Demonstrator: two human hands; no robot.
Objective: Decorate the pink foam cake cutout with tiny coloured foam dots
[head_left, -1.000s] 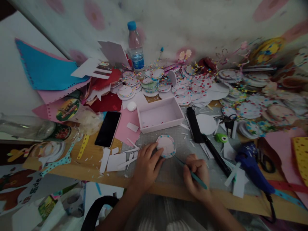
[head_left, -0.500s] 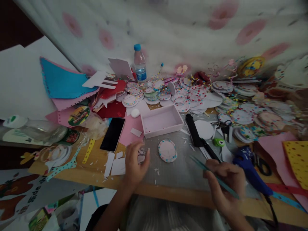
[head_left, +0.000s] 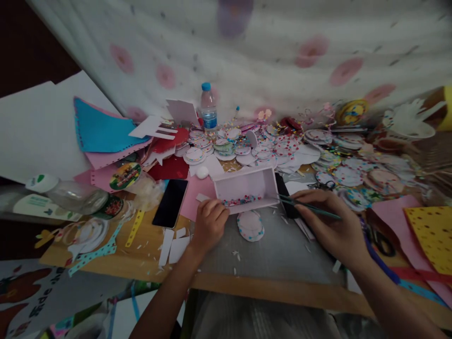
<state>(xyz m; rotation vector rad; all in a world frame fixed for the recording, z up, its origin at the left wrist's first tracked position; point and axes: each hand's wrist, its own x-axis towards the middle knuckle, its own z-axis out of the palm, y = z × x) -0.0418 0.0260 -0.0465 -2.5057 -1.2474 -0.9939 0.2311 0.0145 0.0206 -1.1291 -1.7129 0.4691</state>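
Observation:
My left hand (head_left: 211,225) is closed at the near left corner of a white open box (head_left: 247,207), its fingers gripping the wall there. Red and blue bits lie along the near side inside the box, which leans toward me. Teal tweezers (head_left: 318,209) are in my right hand (head_left: 330,226), pointing left, with their tips by the right end of the box. Just in front of the box, a round white paper piece (head_left: 250,226) edged with coloured dots lies on the grey mat (head_left: 271,256).
A black phone (head_left: 170,203) and paper scraps (head_left: 179,249) lie left of the box. Behind are many dotted paper discs (head_left: 263,149) and a water bottle (head_left: 208,108). Black-handled scissors (head_left: 381,240), pink paper and yellow dotted sheet (head_left: 429,235) are at the right.
My left hand has closed on the box, which is now tilted with bits gathered at its near side. My right hand has moved up and left with the tweezers to the box's right end.

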